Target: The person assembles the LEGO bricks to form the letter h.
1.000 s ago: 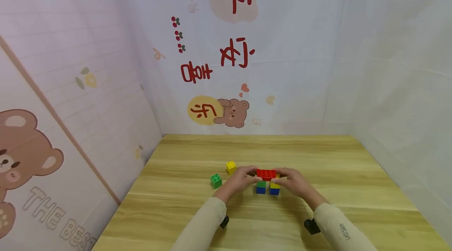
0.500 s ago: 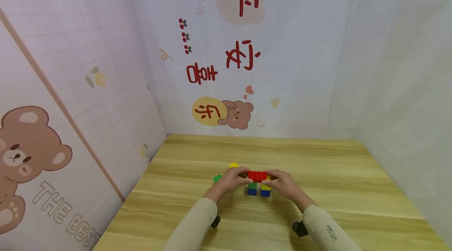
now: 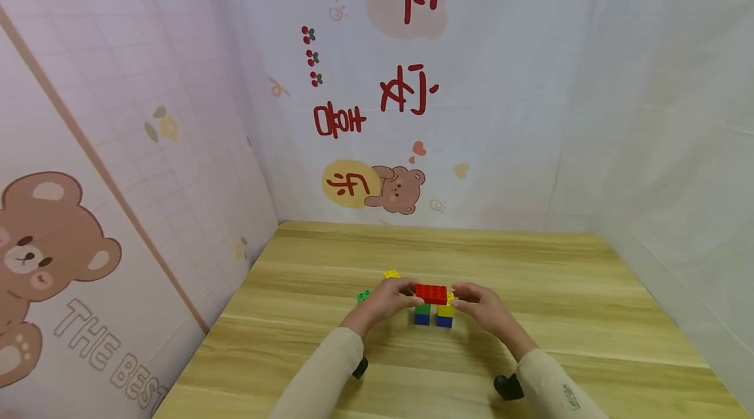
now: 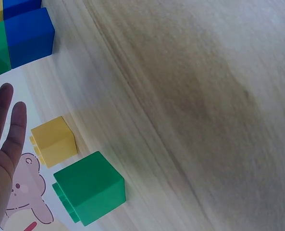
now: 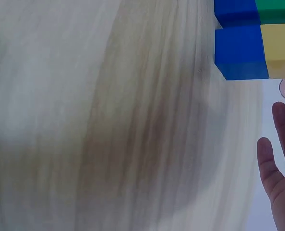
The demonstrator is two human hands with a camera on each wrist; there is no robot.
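A red building brick (image 3: 431, 294) lies over two short stacks of bricks, its left end pinched between the thumb and fingers of my left hand (image 3: 385, 301). Under its left part is a green brick (image 3: 423, 309) on a blue brick (image 4: 30, 38). The other stack is a yellow brick (image 3: 445, 309) on a second blue brick (image 5: 241, 52); one yellow stud shows beyond the red brick's right end. My right hand (image 3: 484, 309) stands just right of the yellow brick, thumb and fingers spread apart with nothing between them.
Left of the stacks stand a loose yellow brick (image 4: 55, 141) and a loose green brick (image 4: 90, 188), both partly behind my left hand in the head view. The wooden table (image 3: 530, 275) meets printed cloth walls (image 3: 501, 144) at the back and sides.
My right hand has let go of the red brick's right end and drawn slightly right. My left hand keeps hold of the left end. The head view has shifted a little.
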